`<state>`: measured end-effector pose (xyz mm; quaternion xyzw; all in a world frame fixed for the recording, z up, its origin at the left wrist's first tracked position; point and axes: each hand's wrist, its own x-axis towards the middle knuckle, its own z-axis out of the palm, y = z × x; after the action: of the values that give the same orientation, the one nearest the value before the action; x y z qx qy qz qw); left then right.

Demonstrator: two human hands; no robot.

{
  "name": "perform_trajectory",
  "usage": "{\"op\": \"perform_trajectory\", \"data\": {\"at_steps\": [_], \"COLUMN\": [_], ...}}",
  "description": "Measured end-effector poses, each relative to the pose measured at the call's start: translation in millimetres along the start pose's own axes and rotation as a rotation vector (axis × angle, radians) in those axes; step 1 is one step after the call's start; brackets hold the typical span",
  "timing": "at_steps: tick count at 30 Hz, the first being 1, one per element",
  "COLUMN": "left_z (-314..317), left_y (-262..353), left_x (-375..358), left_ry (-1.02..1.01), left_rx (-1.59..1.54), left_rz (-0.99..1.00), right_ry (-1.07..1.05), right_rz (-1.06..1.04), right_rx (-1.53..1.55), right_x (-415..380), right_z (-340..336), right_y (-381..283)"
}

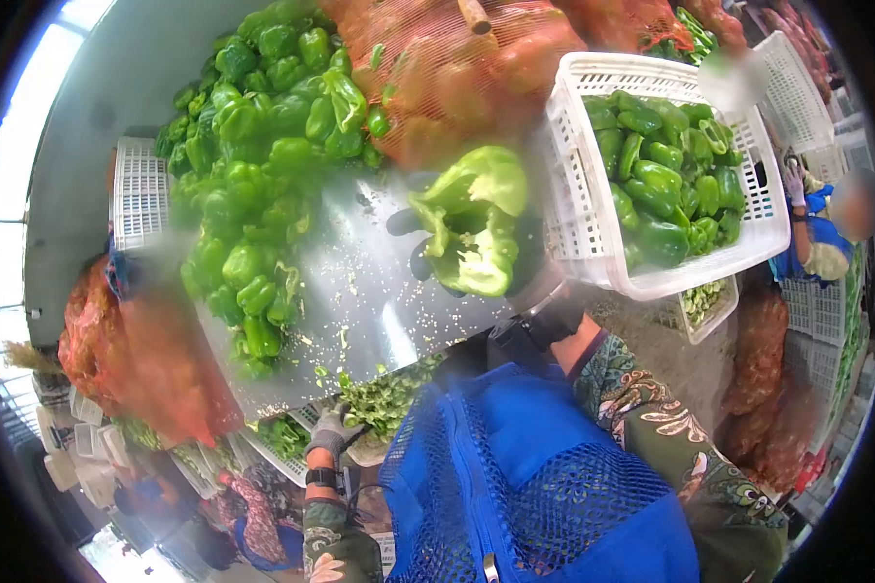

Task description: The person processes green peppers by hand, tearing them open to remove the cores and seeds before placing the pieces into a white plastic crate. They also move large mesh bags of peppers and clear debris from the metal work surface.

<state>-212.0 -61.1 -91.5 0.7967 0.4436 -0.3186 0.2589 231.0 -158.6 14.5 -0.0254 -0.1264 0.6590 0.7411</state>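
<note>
While the dark-gloved right grip (529, 255) wraps partly closed around an opened green pepper (496, 189), that pepper hangs above the right part of the metal worktop (360, 223), its hollow side turned up to the eye. A light, cupped hold would suit it best, I judge, as thin torn walls probably split under a hard squeeze; keeping the hollow tilted up shows any pale rib or seed left inside.

The grey-gloved left grip (332, 434) is lower, just past the worktop's near edge, fingers partly bent beside a heap of pale green scraps (389, 398); whether it has hold of anything, I cannot tell.

Beyond the pepper, to the right, a white slotted crate (608, 262) is well filled with green peppers, and a smaller white tub (732, 313) below carries paler pieces. Loose green peppers (248, 189) spread over the worktop's left and far parts. Behind, a red mesh sack (447, 92) bulges, its contents blurred.
</note>
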Motion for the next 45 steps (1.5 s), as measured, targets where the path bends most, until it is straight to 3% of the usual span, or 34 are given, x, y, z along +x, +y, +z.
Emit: {"op": "perform_trajectory", "data": {"at_steps": [1, 5, 6, 9, 11, 12, 13, 14, 15, 17, 18, 19, 20, 21, 22, 23, 24, 25, 27, 28, 29, 30, 31, 32, 33, 34, 35, 37, 38, 40, 41, 42, 45], "left_z": [4.6, -68.5, -98.6, -172.8, -196.2, -197.1, -193.5, -187.5, -186.6, -178.3, -170.6, -170.5, -171.0, -163.7, -163.9, -181.9, -190.0, -200.0, -194.2, -188.1, -180.7, -149.2, -122.6, -118.1, -109.3, -106.6, -100.1, -81.5, -87.2, -82.6, -66.0, -68.8, -86.6], "left_y": [4.6, 83.8, 118.3, 214.5, 250.5, 259.3, 266.0, 266.8, 271.7, 268.2, 269.4, 275.4, 270.2, 260.8, 267.2, 262.5, 250.9, 247.4, 196.8, 183.0, 168.9, 137.7, 107.3, 115.9, 119.9, 110.3, 100.1, 84.4, 99.6, 109.9, 99.3, 103.9, 114.4], "left_x": [-5.2, 0.8, -10.9, -54.2, -55.8, -47.4, -39.0, -29.0, -25.6, -8.4, 11.0, 6.7, 11.7, 21.9, 15.6, -0.7, -3.2, -13.7, 5.4, 7.0, 10.3, 27.3, 49.9, 40.8, 25.7, 27.7, 32.5, 37.8, 29.3, 22.3, 24.5, 32.2, 62.9], "left_ry": [0.077, 0.357, 0.528, 0.687, 0.851, 0.822, 0.787, 0.674, 0.655, 0.745, 0.779, 0.597, 0.504, 0.425, 0.454, 0.344, 0.387, 0.495, 0.336, 0.225, 0.125, 0.231, 0.322, 0.356, 0.383, 0.343, 0.314, 0.299, 0.131, 0.032, 0.091, 0.004, -0.048], "left_rx": [0.128, -0.720, -0.806, -0.499, -0.145, -0.035, 0.075, 0.184, 0.177, 0.014, -0.194, -0.455, -0.544, -0.852, -1.261, -1.217, -1.166, -1.166, -1.241, -1.015, -0.787, -0.147, 0.500, 0.516, 0.521, 0.291, 0.156, -0.148, -0.158, -0.004, 0.087, 0.107, 0.085], "left_rz": [0.073, 0.194, 0.392, 0.765, 1.001, 0.955, 0.918, 0.813, 0.756, 0.839, 0.970, 0.924, 0.853, 0.853, 0.653, 0.650, 0.767, 0.488, 0.579, 0.402, 0.232, 0.302, 0.356, 0.312, 0.245, 0.278, 0.271, 0.216, 0.116, 0.049, 0.065, 0.084, 0.052], "right_ry": [-0.063, -0.089, -0.085, 0.005, -0.014, -0.023, -0.025, 0.022, 0.066, 0.117, 0.155, 0.235, 0.318, 0.388, 0.287, 0.254, 0.328, 0.348, 0.348, 0.327, 0.464, 0.598, 0.825, 0.771, 0.640, 0.596, 0.657, 0.971, 1.173, 1.375, 1.376, 1.367, 1.336], "right_rz": [0.026, 0.004, 0.074, 0.087, -0.017, -0.074, 0.032, 0.025, -0.027, -0.255, -0.351, -0.303, -0.186, -0.061, -0.332, -0.641, -0.536, -0.478, -0.408, -0.392, -0.266, -0.144, -0.168, -0.230, -0.429, -0.550, -0.657, -0.749, -0.701, -0.387, -0.203, -0.021, 0.154], "right_rx": [0.054, -0.014, -0.017, -0.198, -0.595, -0.718, -0.430, -0.420, -0.521, -0.870, -0.968, -0.890, -0.863, -0.823, -1.112, -1.395, -1.260, -1.178, -1.062, -1.020, -0.961, -0.885, -1.607, -1.488, -1.423, -1.442, -1.535, -1.853, -2.061, -2.415, -2.509, -2.571, -2.474], "right_x": [2.2, 11.3, 13.8, 14.4, 14.3, 15.7, 15.3, 10.4, 6.9, -0.9, -2.3, 1.9, 0.0, 1.0, 6.5, 12.1, 10.5, 13.7, 16.2, 16.4, 19.3, 22.3, 18.3, 9.3, -10.8, -29.7, -61.4, -124.6, -159.9, -221.7, -241.1, -258.0, -258.1], "right_z": [-0.4, -0.6, 7.1, 3.6, 15.9, 21.2, 10.3, -2.7, -8.7, -14.8, -21.1, -30.2, -13.2, 4.0, -14.2, -32.1, -32.3, -33.0, -30.1, -23.2, -9.2, 4.7, 8.4, 20.8, 45.4, 57.4, 68.0, 65.5, 52.1, -2.0, -38.8, -69.4, -120.1], "right_y": [2.4, 6.8, 1.5, 7.0, 9.7, 13.2, 18.0, 22.1, 26.5, 45.3, 53.6, 57.7, 44.5, 35.6, 37.5, 39.6, 34.0, 25.3, 8.5, 4.6, -0.7, -6.1, -12.1, -30.2, -52.5, -81.2, -111.3, -183.1, -220.3, -283.7, -305.3, -321.9, -350.9]}}
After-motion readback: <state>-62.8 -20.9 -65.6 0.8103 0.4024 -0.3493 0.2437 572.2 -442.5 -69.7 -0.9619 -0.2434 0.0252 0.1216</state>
